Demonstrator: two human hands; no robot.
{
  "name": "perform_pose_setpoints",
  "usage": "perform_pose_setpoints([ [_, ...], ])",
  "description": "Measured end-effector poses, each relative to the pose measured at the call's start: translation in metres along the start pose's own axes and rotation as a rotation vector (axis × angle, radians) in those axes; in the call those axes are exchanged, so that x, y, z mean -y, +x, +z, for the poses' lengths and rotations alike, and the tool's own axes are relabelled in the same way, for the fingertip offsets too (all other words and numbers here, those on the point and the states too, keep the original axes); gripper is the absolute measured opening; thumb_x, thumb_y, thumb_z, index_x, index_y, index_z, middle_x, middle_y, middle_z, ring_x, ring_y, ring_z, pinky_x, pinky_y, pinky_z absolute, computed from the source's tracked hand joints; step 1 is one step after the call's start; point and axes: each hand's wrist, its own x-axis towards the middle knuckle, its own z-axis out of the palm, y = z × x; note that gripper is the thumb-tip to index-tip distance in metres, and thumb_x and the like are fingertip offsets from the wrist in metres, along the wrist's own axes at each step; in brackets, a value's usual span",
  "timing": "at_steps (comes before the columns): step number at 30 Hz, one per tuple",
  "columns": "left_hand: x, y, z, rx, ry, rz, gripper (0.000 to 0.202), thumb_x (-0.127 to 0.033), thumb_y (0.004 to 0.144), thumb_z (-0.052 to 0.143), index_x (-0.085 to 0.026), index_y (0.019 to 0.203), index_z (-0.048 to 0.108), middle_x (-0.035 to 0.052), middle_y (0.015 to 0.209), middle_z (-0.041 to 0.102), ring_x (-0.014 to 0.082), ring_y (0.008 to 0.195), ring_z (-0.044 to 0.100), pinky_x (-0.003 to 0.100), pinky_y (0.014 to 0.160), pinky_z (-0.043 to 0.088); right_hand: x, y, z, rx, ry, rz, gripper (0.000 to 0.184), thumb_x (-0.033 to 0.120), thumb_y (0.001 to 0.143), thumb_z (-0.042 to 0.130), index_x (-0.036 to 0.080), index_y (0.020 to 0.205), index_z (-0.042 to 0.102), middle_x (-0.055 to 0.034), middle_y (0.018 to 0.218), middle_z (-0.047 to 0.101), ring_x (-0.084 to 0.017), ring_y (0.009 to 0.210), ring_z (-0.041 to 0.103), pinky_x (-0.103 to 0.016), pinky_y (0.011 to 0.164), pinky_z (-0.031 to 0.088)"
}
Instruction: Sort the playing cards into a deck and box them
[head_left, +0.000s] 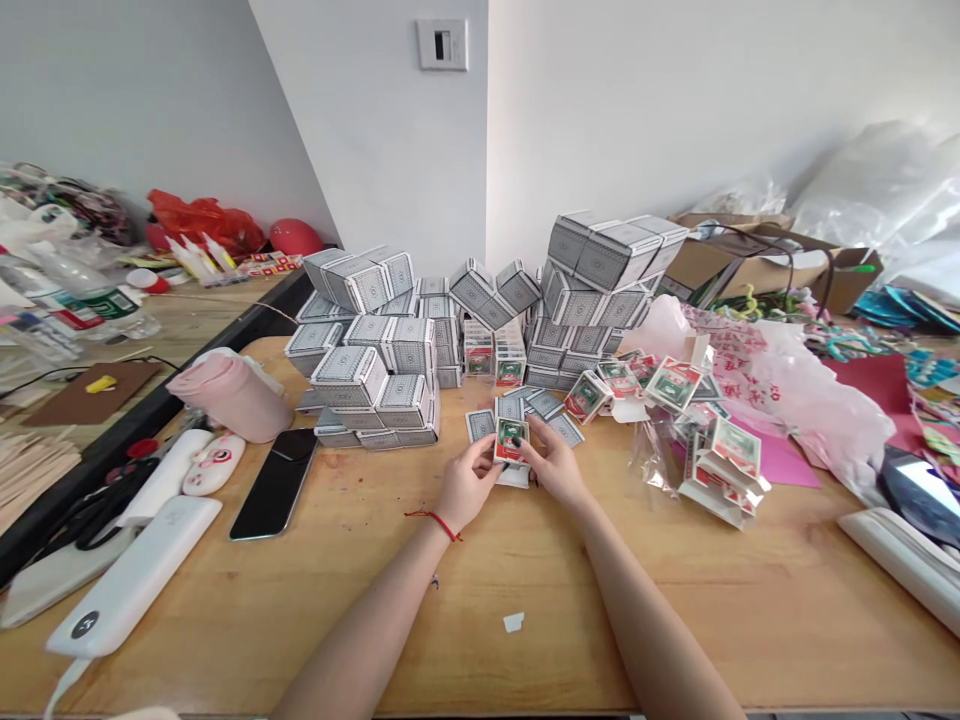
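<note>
Both of my hands meet at the middle of the wooden table point(465, 590), pinching one small card box point(511, 440) with a red and green face. My left hand point(465, 485) grips its left side and wears a red string at the wrist. My right hand point(553, 462) grips its right side with dark-painted nails. Loose grey-backed cards point(525, 408) lie just behind the box. Farther back stand piles of grey patterned boxes point(375, 345) at the left and another pile point(600, 280) at the right.
Flattened red-green box blanks point(720, 455) and a pink plastic bag point(787, 385) lie right. A black phone point(274, 482), white power banks point(135, 575) and a pink roll point(232, 392) lie left. A cardboard carton point(757, 265) stands at the back right. A paper scrap point(513, 622) lies near me.
</note>
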Motion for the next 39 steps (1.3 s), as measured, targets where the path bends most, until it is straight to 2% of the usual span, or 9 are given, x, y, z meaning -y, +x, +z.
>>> perform_pose_setpoints([
  [1, 0.0, 0.0, 0.0, -0.02, -0.018, 0.003, 0.048, -0.022, 0.074, 0.058, -0.019, 0.12, 0.047, 0.0109, 0.11, 0.062, 0.0125, 0.073, 0.063, 0.025, 0.067, 0.053, 0.0, -0.001, -0.001, 0.039, -0.023, -0.025, 0.069, 0.042, 0.065, 0.066, 0.021, 0.127, 0.042, -0.0071, 0.101, 0.062, -0.007, 0.041, 0.045, -0.022, 0.036, 0.037],
  [3, 0.0, -0.001, 0.001, -0.048, -0.036, 0.005, 0.053, -0.018, 0.073, 0.057, -0.019, 0.124, 0.043, 0.0137, 0.121, 0.055, 0.0108, 0.073, 0.063, 0.024, 0.065, 0.054, 0.001, -0.003, -0.002, 0.103, -0.076, -0.063, 0.081, 0.039, 0.061, 0.071, 0.021, 0.131, 0.036, -0.0033, 0.082, 0.063, -0.008, 0.043, 0.044, -0.021, 0.038, 0.036],
  [6, 0.001, -0.001, 0.002, -0.042, -0.033, 0.01, 0.055, -0.015, 0.072, 0.055, -0.018, 0.125, 0.04, 0.0149, 0.122, 0.053, 0.0097, 0.073, 0.063, 0.022, 0.066, 0.054, 0.002, -0.004, -0.003, 0.164, -0.11, -0.086, 0.088, 0.034, 0.06, 0.073, 0.019, 0.134, 0.028, 0.0053, 0.055, 0.05, -0.009, 0.043, 0.041, -0.02, 0.039, 0.034],
  [8, 0.002, -0.001, 0.002, -0.039, -0.028, 0.014, 0.054, -0.015, 0.073, 0.054, -0.018, 0.125, 0.041, 0.0149, 0.122, 0.053, 0.0098, 0.074, 0.063, 0.022, 0.067, 0.054, 0.002, -0.004, -0.005, 0.193, -0.103, -0.091, 0.088, 0.031, 0.062, 0.072, 0.019, 0.135, 0.025, 0.0075, 0.051, 0.044, -0.01, 0.043, 0.04, -0.02, 0.04, 0.033],
  [16, 0.001, -0.002, 0.002, -0.04, -0.051, 0.03, 0.052, -0.011, 0.071, 0.052, -0.016, 0.122, 0.045, 0.0121, 0.119, 0.056, 0.0119, 0.08, 0.063, 0.023, 0.071, 0.054, -0.003, -0.005, -0.006, 0.215, -0.086, -0.137, 0.077, 0.02, 0.065, 0.063, 0.023, 0.134, 0.029, 0.0074, 0.054, 0.041, -0.009, 0.046, 0.037, -0.02, 0.044, 0.03],
  [23, 0.0, 0.001, 0.003, -0.022, -0.066, -0.007, 0.052, -0.017, 0.071, 0.06, -0.018, 0.121, 0.045, 0.0126, 0.118, 0.057, 0.0126, 0.077, 0.064, 0.025, 0.069, 0.054, 0.004, -0.006, -0.01, 0.321, 0.028, -0.144, 0.081, 0.01, 0.061, 0.059, 0.023, 0.134, 0.027, 0.0074, 0.057, 0.041, -0.008, 0.048, 0.039, -0.019, 0.044, 0.028],
  [33, 0.006, 0.004, 0.003, -0.139, -0.053, -0.061, 0.052, -0.013, 0.066, 0.065, -0.018, 0.115, 0.047, 0.0125, 0.117, 0.056, 0.011, 0.071, 0.063, 0.025, 0.065, 0.053, 0.0, -0.004, -0.014, 0.365, 0.113, -0.131, 0.074, 0.009, 0.065, 0.059, 0.021, 0.131, 0.028, 0.0088, 0.054, 0.039, -0.007, 0.048, 0.038, -0.019, 0.046, 0.028],
  [37, 0.007, 0.004, 0.002, -0.12, -0.084, -0.075, 0.053, -0.013, 0.067, 0.064, -0.018, 0.117, 0.046, 0.0131, 0.118, 0.055, 0.0116, 0.073, 0.063, 0.026, 0.068, 0.053, -0.002, -0.002, -0.016, 0.365, 0.143, -0.127, 0.072, 0.013, 0.066, 0.062, 0.022, 0.13, 0.031, 0.0073, 0.057, 0.045, -0.008, 0.049, 0.042, -0.019, 0.046, 0.031],
  [39, 0.006, 0.004, 0.001, -0.118, -0.111, -0.084, 0.051, -0.014, 0.068, 0.064, -0.017, 0.116, 0.046, 0.0136, 0.118, 0.056, 0.0125, 0.076, 0.064, 0.027, 0.071, 0.053, 0.0, -0.001, -0.016, 0.351, 0.17, -0.126, 0.071, 0.015, 0.066, 0.064, 0.024, 0.129, 0.033, 0.0017, 0.072, 0.056, -0.008, 0.051, 0.045, -0.02, 0.046, 0.035],
])
